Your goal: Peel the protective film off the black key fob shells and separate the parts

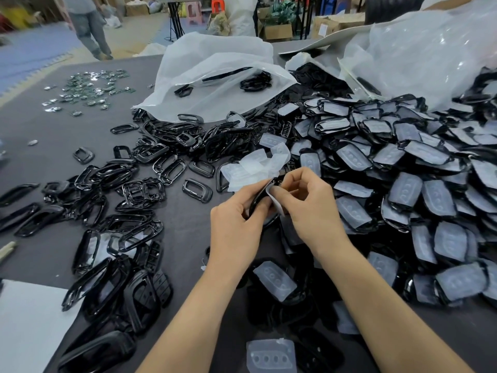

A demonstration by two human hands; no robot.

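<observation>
Obs. We hold one black key fob shell edge-up between both hands, above the middle of the table. The left hand curls round the shell's lower edge and back. We judge this steadies it, so the pull has something to work against. The right hand pinches a white tab of protective film between thumb and forefinger, right at the shell's face. The film is partly lifted. How much adheres we cannot tell, as fingers hide the seam.

The layout reads as a flow line.
- Unpeeled shells, each under a milky film cover, heap on the right within the right hand's reach.
- Bare glossy frames spread on the left, apart from the covered stock, presumably so sorted and unsorted do not mix.
- Discarded films lie crumpled just beyond the hands, where a short drop lands them.
- A white bag lies open behind, with a few black parts inside.

Judgement: the peel is under way on this piece, and most of the right-hand stock is not yet done.
</observation>
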